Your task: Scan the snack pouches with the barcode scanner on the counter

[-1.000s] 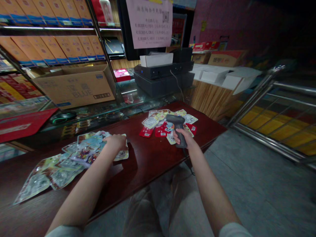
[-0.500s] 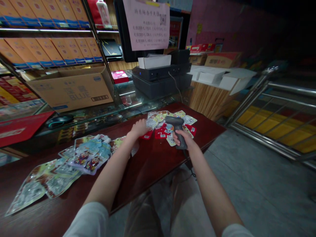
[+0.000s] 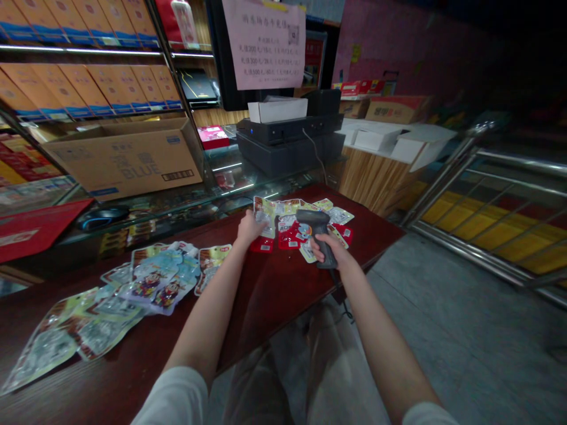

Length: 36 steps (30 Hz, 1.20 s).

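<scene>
My right hand [image 3: 328,247] grips the handle of a dark handheld barcode scanner [image 3: 315,227], its head pointing over a heap of small red and yellow snack packets [image 3: 319,219] on the dark red table [image 3: 274,283]. Just left of the scanner, my left hand [image 3: 248,227] is closed on one snack packet [image 3: 263,213], lifted upright at the left edge of that heap. A second, larger spread of packets [image 3: 146,280] lies farther left on the table, away from both hands.
Behind the table stands a glass counter [image 3: 230,177] with a cardboard box [image 3: 126,156], a computer mouse [image 3: 100,217], a red mat [image 3: 35,227] and a black printer with a white box [image 3: 287,127]. Shelves of orange boxes [image 3: 84,88] are at the left. A steel railing [image 3: 487,195] is at the right.
My left hand left the left-hand spread of packets, crossed to the right-hand heap and picked up one packet. My right hand has kept the scanner in place.
</scene>
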{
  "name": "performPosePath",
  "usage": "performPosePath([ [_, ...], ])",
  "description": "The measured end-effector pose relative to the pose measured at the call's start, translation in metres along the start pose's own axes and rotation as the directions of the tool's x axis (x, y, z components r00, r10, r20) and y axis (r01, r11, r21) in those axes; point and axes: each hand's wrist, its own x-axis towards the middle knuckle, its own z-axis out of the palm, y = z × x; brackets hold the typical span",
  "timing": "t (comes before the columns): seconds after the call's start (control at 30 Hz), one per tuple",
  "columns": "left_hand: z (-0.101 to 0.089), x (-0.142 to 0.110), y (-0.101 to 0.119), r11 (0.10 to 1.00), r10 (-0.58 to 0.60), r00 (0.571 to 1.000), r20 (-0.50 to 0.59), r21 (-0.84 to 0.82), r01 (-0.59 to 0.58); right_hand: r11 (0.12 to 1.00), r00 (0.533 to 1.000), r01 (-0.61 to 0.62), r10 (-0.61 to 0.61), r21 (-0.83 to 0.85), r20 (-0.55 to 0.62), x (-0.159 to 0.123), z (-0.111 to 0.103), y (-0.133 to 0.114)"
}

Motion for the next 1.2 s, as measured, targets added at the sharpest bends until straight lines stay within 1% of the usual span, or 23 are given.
performPosePath([
  [0.03,0.000,0.002,0.000,0.979,0.002,1.000,-0.012,-0.206,-0.005,1.000,1.000,-0.001,0.001,0.000,0.003,0.000,0.000,-0.001],
  [0.07,0.001,0.003,0.001,0.910,0.005,1.000,-0.022,-0.413,-0.014,1.000,1.000,-0.001,0.001,0.001,0.006,-0.001,0.001,-0.001],
  [0.1,0.003,0.005,0.001,0.807,0.008,0.999,-0.032,-0.590,-0.025,1.000,1.000,-0.001,0.001,0.001,0.009,-0.001,0.001,-0.002],
  [0.13,0.005,0.006,0.001,0.695,0.009,0.999,-0.039,-0.718,-0.034,1.000,1.000,-0.003,0.003,0.000,0.012,-0.001,0.001,-0.002],
  [0.17,0.007,0.006,0.001,0.601,0.009,0.999,-0.044,-0.798,-0.041,1.000,1.000,-0.004,0.004,-0.001,0.015,-0.001,0.001,-0.002],
  [0.2,0.009,0.006,0.001,0.537,0.008,0.999,-0.049,-0.842,-0.046,1.000,1.000,-0.005,0.005,-0.002,0.018,-0.002,0.001,-0.002],
  [0.23,0.011,0.005,0.000,0.502,0.009,0.998,-0.059,-0.863,-0.055,1.000,1.000,-0.005,0.005,-0.004,0.023,-0.002,0.001,-0.002],
  [0.3,0.015,0.003,-0.002,0.475,0.031,0.996,-0.086,-0.875,-0.091,1.000,0.999,-0.001,0.002,-0.014,0.034,-0.002,0.002,-0.001],
  [0.37,0.017,0.002,-0.004,0.476,0.066,0.992,-0.106,-0.871,-0.125,1.000,0.999,0.005,-0.004,-0.028,0.047,-0.002,0.002,0.000],
  [0.43,0.018,0.002,-0.006,0.501,0.094,0.991,-0.092,-0.856,-0.127,0.999,0.998,0.008,-0.005,-0.036,0.057,-0.002,0.003,0.000],
  [0.53,0.018,0.002,-0.008,0.561,0.101,0.993,-0.052,-0.822,-0.101,0.999,0.998,0.011,-0.009,-0.030,0.062,-0.003,0.004,-0.001],
  [0.7,0.017,0.002,-0.008,0.664,0.112,0.990,-0.085,-0.735,-0.139,1.000,0.998,-0.005,0.006,-0.030,0.055,-0.003,0.005,-0.003],
  [0.8,0.015,0.000,-0.005,0.704,0.116,0.990,-0.077,-0.697,-0.137,1.000,0.998,-0.005,0.006,-0.011,0.065,-0.003,0.005,-0.004],
  [0.87,0.011,-0.002,-0.002,0.733,0.113,0.991,-0.072,-0.667,-0.132,1.000,0.997,-0.003,0.003,0.000,0.075,-0.003,0.005,-0.003],
  [0.93,0.001,-0.004,0.002,0.807,0.108,0.993,-0.049,-0.579,-0.117,1.000,0.997,-0.002,0.002,0.000,0.079,-0.004,0.005,-0.003],
  [0.97,-0.006,-0.005,0.003,0.865,0.104,0.994,-0.023,-0.492,-0.102,1.000,0.997,-0.002,0.002,-0.002,0.079,-0.004,0.005,-0.003],
  [1.0,-0.015,-0.008,0.004,0.927,0.089,0.996,0.005,-0.367,-0.081,1.000,0.997,-0.002,0.003,-0.004,0.078,-0.004,0.004,-0.002],
  [1.03,-0.026,-0.010,0.005,0.976,0.068,0.997,0.035,-0.211,-0.059,1.000,0.997,-0.003,0.003,-0.006,0.078,-0.004,0.004,-0.002],
  [1.07,-0.037,-0.014,0.006,0.999,0.035,0.999,0.037,-0.029,-0.034,1.000,0.997,-0.002,0.002,-0.005,0.076,-0.004,0.004,-0.002],
  [1.1,-0.049,-0.019,0.006,0.988,-0.007,1.000,-0.003,0.155,0.007,1.000,0.997,-0.002,0.002,-0.004,0.074,-0.004,0.005,-0.002],
  [1.13,-0.060,-0.024,0.005,0.953,-0.041,0.999,-0.029,0.300,0.048,1.000,0.997,-0.005,0.006,-0.004,0.075,-0.004,0.005,-0.002],
  [1.2,-0.079,-0.037,0.003,0.845,-0.084,0.995,-0.058,0.525,0.102,1.000,0.997,-0.012,0.012,-0.006,0.077,-0.004,0.006,-0.003],
])
